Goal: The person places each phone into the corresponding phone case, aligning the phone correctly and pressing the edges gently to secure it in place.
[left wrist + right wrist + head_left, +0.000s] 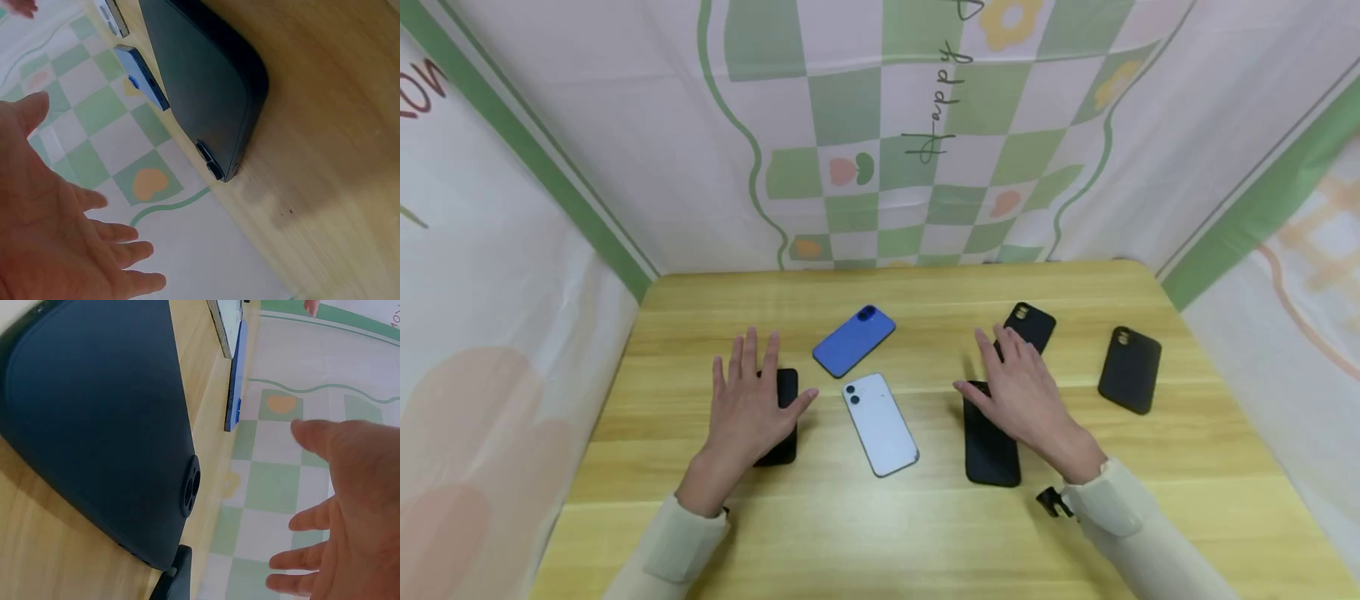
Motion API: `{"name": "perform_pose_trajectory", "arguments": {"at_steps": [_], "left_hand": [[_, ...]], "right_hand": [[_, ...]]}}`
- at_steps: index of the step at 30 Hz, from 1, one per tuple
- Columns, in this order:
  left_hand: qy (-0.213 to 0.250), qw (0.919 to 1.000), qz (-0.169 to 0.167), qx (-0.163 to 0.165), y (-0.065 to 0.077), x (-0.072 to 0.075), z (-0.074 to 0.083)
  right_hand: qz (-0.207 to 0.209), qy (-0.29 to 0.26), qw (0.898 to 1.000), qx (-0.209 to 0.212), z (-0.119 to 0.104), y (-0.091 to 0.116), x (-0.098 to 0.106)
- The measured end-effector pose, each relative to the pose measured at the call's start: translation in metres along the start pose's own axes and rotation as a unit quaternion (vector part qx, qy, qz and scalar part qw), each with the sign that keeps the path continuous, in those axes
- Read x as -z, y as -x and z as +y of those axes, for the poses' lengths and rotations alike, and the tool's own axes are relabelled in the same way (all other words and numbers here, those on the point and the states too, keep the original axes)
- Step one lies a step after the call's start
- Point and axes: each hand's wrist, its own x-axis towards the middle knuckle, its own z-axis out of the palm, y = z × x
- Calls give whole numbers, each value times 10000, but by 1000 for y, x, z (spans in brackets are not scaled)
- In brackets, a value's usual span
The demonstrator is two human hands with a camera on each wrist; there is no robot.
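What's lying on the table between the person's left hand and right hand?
In the head view, a white smartphone and, farther back, a blue smartphone lie between the left hand and the right hand.

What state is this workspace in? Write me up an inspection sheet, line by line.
Surface: pale wood-grain table.
Job's things: blue phone; white phone, marked at its near-right corner; black phone partly hidden beneath the left hand; black phone-shaped piece below the right hand; black case partly behind that hand; another black case at far right.
Clutter: nothing seen.
Grippers: both hands palm-down, fingers spread, holding nothing.
Cables: nothing seen.
Surroundings: printed fabric behind and at both sides, green-and-white checks at the back.
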Motion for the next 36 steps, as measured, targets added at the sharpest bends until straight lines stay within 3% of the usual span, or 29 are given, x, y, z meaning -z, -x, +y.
{"name": "perform_pose_trajectory", "arguments": {"at_steps": [5,9,13,18,22,36], "left_hand": [[130,9997,58,217,2,-1,0],[177,9970,17,749,5,-4,0],[-6,9927,-326,1161,9,-8,-1],[-276,9854,-877,1433,11,-13,-1],[-312,9818,-1029,1566,10,-17,0],[-278,9837,-960,1494,6,-18,6]], "right_hand": [[83,-37,9993,-363,0,5,3],[-40,-182,9960,-876,-1,11,5],[-387,-289,9909,-1260,-3,20,3],[-880,-388,9835,-1532,-9,32,-5],[-908,-258,9842,-1498,-16,37,-11],[-505,28,9942,-946,-21,42,-18]]}}
